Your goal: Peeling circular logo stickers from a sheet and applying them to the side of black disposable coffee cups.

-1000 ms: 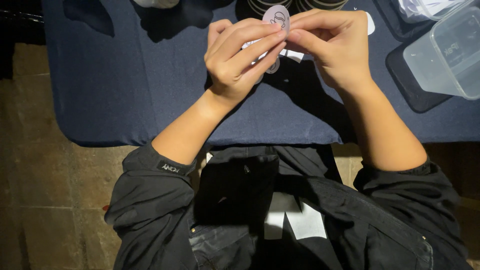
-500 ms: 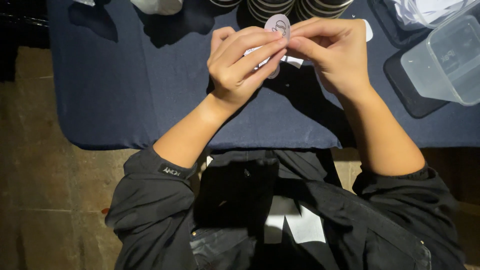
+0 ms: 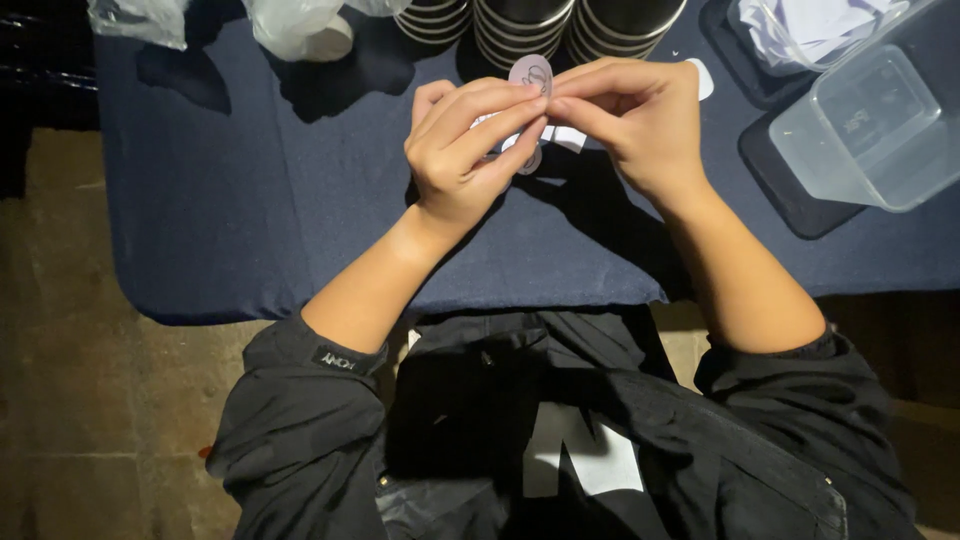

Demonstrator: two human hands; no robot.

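Note:
My left hand and my right hand meet above the dark blue table. Together they pinch a small round pale sticker with its white backing strip. The fingertips of both hands touch at the sticker's lower edge and hide most of the backing paper. Directly behind the hands stand stacks of dark round containers.
A clear plastic tub lies tilted at the right on a dark lid. Behind it sits a tray with crumpled white paper. Clear plastic bags lie at the back left. Another pale sticker rests near the right hand. Stone floor shows at the left.
The view has shifted slightly, so hands and table appear a little lower. Both hands keep pinching the sticker, with small finger movements.

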